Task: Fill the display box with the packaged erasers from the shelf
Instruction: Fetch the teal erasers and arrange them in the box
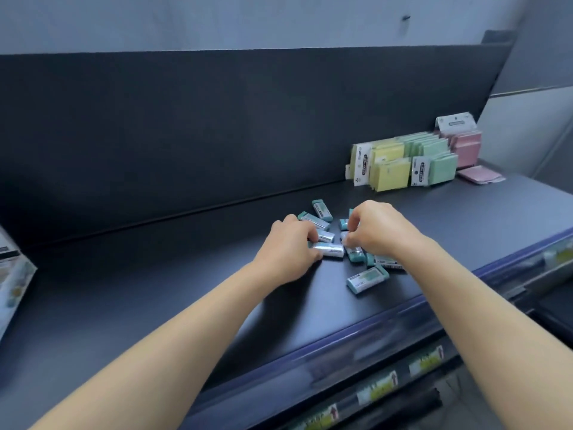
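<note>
1. Erasers (338, 243) lie loose in a scatter on the dark shelf (155, 290); I count roughly ten, some half hidden under my hands.
2. My left hand (288, 246) is curled down with its fingers closed on one silvery packaged eraser (330, 250) that rests on the shelf.
3. My right hand (372, 231) is bent over the heap, fingertips pinched on another eraser (345, 237); how firmly, I cannot tell.
4. One eraser (362, 280) sits apart at the near edge of the scatter, two more (322, 210) at the far edge.
5. I see no display box for certain; a printed carton (12, 274) at the far left may be it, but it is cut off.
6. My judgement: gathering is under way, nothing shows as packed, nearly all the filling remains.
7. Sticky-note packs (403, 162) stand behind, well apart.
</note>
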`<state>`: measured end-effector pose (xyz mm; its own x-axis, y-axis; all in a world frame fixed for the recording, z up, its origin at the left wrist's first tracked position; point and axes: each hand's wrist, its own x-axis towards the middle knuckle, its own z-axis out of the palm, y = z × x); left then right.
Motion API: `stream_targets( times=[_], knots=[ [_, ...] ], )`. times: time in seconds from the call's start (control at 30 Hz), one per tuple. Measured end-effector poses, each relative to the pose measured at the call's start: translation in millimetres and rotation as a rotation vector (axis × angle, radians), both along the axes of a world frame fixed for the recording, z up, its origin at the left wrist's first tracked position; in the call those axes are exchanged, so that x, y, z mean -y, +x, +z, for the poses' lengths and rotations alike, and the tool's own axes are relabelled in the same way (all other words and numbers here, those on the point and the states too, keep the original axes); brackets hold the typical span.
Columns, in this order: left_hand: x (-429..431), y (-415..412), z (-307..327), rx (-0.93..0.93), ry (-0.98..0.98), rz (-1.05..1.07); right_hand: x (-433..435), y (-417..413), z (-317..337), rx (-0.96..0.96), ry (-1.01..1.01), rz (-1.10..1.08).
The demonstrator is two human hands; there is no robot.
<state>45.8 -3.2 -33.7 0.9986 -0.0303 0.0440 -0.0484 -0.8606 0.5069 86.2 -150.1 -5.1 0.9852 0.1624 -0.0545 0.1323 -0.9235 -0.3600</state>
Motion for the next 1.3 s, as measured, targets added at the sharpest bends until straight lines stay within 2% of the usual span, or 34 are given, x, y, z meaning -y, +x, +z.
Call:
stream_targets(
  times=[0.33,0.53,0.67,0.87,1.07,1.3],
  knots=[
    [-20,-16,9,0.003,-0.081,-0.009,-18,-5,1,-0.026,-0.002,-0.029],
    [-83,-50,25,0.067,-0.209,0.05,-72,-21,22,0.017,0.14,0.051],
    [-137,-86,38,0.129,-0.247,0.153,-135,-41,40,0.087,0.294,0.22],
    [-236,-150,44,0.248,-0.265,0.431,-232,-85,53,0.066,0.465,0.475],
    [-321,-210,36,0.305,-0.277,0.651,-314,-125,55,0.073,0.462,0.677],
    [-361,-230,21,0.244,-0.207,0.736,-360,-148,40,0.035,0.457,0.698]
  ],
)
